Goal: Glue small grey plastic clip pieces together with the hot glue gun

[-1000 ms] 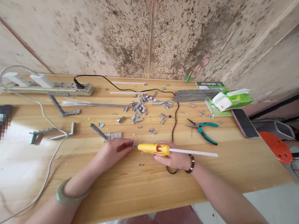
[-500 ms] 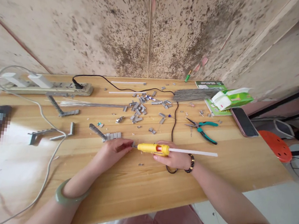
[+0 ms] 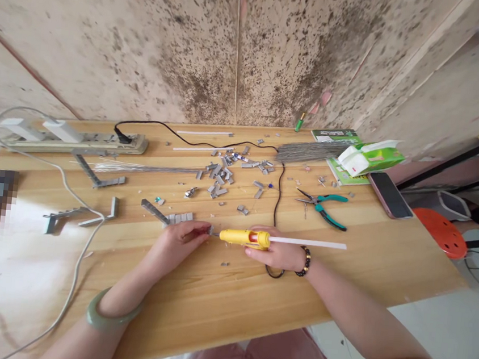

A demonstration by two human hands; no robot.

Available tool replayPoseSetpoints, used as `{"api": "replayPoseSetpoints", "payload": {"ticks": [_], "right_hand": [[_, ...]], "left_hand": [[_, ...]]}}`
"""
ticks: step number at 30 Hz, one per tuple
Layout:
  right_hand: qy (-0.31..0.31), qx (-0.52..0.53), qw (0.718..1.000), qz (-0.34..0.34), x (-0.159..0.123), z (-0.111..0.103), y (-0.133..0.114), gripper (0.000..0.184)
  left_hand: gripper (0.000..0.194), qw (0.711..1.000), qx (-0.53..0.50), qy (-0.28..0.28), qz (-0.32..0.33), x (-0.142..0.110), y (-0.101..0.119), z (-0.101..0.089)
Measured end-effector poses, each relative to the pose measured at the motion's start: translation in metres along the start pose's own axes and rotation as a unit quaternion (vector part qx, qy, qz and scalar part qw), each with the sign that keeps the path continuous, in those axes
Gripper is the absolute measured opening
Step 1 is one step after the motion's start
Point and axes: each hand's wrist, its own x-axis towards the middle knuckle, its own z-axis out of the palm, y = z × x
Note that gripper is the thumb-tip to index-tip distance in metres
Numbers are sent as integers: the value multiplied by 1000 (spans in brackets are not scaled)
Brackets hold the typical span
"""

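Note:
My right hand [image 3: 272, 250] is closed around a yellow hot glue gun [image 3: 236, 236], which points left. A long white glue stick [image 3: 307, 242] sticks out of its back end. My left hand [image 3: 181, 242] pinches a small grey piece [image 3: 210, 230] right at the gun's nozzle; my fingers cover most of it. Just beyond the left hand lies a grey jointed strip of blocks [image 3: 180, 218], its dark arm angled up to the left. The gun's black cord [image 3: 279, 201] runs from beneath my right hand toward the back of the table.
Loose grey blocks [image 3: 219, 177] are heaped mid-table. Teal-handled pliers [image 3: 326, 207], a phone [image 3: 391, 195], a tissue pack [image 3: 370, 159] and a wire bundle [image 3: 308, 151] lie to the right. A power strip [image 3: 84, 143] and grey bent pieces [image 3: 94, 173] are at left, crossed by a white cable [image 3: 81, 254].
My left hand and the small piece have drawn very slightly left of the nozzle. The glue gun stays nearly still in my right hand; the whole view has shifted a little.

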Motion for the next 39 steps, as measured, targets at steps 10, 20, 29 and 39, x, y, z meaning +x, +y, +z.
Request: {"api": "replayPoseSetpoints", "payload": {"ticks": [10, 20, 29, 39], "right_hand": [[-5, 2, 1000, 15, -1, 2, 3, 7], [15, 25, 999, 25, -2, 5, 5, 7], [17, 29, 999, 29, -1, 3, 2, 9], [22, 41, 998, 39, 0, 2, 0, 10]], "left_hand": [[23, 998, 43, -7, 46, -1, 1, 0], [25, 999, -38, 17, 3, 0, -3, 2], [24, 999, -50, 13, 15, -1, -1, 3], [26, 999, -49, -1, 6, -1, -2, 1]]}}
